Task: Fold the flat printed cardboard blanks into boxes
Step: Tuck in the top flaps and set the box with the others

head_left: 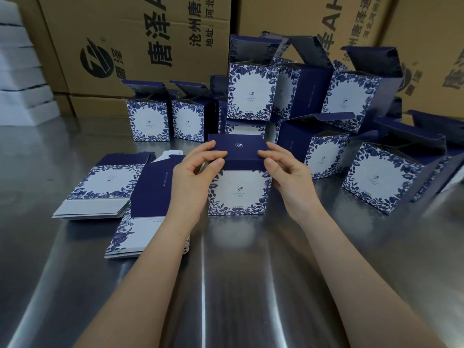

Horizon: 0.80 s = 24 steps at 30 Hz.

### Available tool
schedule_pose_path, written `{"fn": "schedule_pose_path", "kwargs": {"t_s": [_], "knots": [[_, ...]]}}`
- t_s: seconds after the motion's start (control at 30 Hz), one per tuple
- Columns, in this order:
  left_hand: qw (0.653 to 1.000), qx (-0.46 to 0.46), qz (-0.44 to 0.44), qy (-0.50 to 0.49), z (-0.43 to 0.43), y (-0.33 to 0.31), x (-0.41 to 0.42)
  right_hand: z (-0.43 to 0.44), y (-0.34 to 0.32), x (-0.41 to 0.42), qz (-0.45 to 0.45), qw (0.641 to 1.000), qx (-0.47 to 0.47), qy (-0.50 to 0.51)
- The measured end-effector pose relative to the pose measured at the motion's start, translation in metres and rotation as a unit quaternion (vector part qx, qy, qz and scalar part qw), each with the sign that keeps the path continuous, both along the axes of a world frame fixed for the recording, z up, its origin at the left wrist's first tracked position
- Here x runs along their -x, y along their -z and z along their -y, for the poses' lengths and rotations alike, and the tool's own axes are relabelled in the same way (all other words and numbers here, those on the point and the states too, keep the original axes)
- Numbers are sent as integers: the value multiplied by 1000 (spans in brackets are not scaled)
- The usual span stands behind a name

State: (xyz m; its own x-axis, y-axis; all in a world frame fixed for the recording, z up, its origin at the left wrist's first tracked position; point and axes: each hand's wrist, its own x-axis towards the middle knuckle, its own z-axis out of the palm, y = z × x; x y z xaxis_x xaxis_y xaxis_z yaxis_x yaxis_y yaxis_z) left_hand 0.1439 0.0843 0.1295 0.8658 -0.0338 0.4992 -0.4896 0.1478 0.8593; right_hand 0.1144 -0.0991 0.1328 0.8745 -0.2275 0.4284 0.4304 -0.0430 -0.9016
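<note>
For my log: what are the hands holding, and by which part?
The upright box, by its navy lid: the left hand pinches the lid's left end, the right hand its right end.

Two hands are holding one box: the left hand and the right hand are pinching the middle box. Behind it, about ten open boxes are standing and piling up. Some are hiding behind others, so the count is not sure. Two piles of flat blanks are lying on the left, a far pile and a near pile; the sheets are too thin to count. At least four brown cartons are standing at the back. About six white foam slabs are stacking up. One shiny table is carrying everything.
</note>
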Motion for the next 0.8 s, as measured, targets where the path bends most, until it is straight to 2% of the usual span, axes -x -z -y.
{"fn": "schedule_pose_path", "kwargs": {"t_s": [0.13, 0.27, 0.33, 0.4, 0.47, 0.53, 0.67, 0.8], "knots": [[1000, 16, -23, 14, -1, -1, 5, -2, -1, 3, 7, 999, 36, 34], [998, 32, -53, -18, 2, -2, 10, -12, 1, 7, 75, 972, 143, 173], [996, -15, -52, -74, 5, 0, 13, -19, 3, 7, 153, 921, 247, 260], [991, -53, -39, -116, 7, 1, 14, -26, 6, 6, 221, 852, 348, 323], [990, -53, -36, -125, 9, 0, 16, -35, 7, 6, 249, 799, 416, 356], [991, -51, -33, -119, 11, 0, 17, -44, 9, 5, 248, 769, 467, 360], [992, -69, -32, -99, 13, 3, 19, -47, 8, 2, 225, 744, 508, 370], [992, -77, -39, -95, 17, 4, 19, -40, 0, 0, 140, 763, 526, 349]]}}
